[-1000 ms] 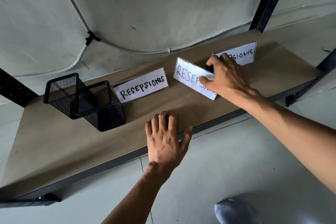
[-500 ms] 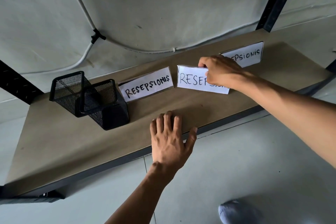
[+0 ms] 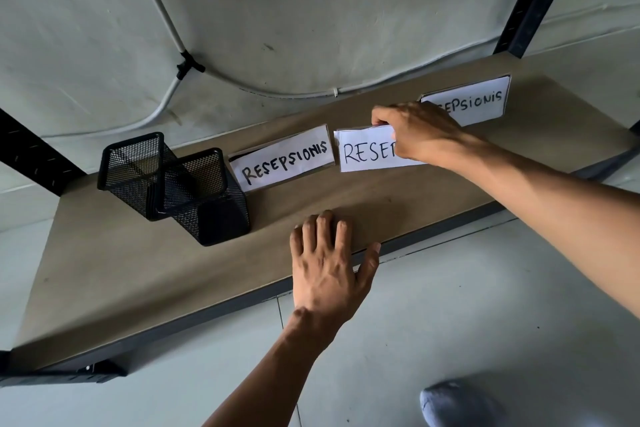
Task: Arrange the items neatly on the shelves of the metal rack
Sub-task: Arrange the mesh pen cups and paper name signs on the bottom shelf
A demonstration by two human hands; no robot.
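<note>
Left hand (image 3: 329,263) rests flat and spread on the shelf (image 3: 138,288). My right hand (image 3: 419,135) pinches the middle sign (image 3: 363,152) by its top edge, just beside the left sign (image 3: 284,163). Nudged sideways, it could topple that neighbour, I reckon. My hand hides its far end and the first letters of the right sign (image 3: 478,100).

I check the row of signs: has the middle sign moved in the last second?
Yes. The middle sign, held by the right hand, swung its right end back toward the wall and closed the gap to the left sign.
</note>
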